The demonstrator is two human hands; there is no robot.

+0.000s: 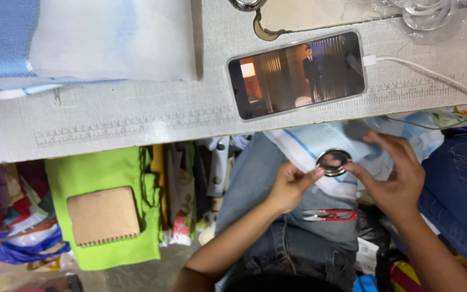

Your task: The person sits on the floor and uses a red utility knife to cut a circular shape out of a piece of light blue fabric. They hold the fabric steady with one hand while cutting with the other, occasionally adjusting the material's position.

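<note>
My left hand [290, 185] and my right hand [393, 173] together hold a small round metal ring [334, 161], pinched at its left and right edges, above my lap. Under the ring lies white cloth with blue stripes [312, 146]. A pair of red thread snips [331, 216] rests on my grey-clad lap, just below the hands.
A phone [297, 73] playing a video lies on the white table [136, 116], with a white cable [433, 75] plugged in. Folded blue and white fabric [93, 38] sits at the table's left. On the floor: green cloth [104, 178], a brown spiral notebook [104, 216], several coloured fabrics.
</note>
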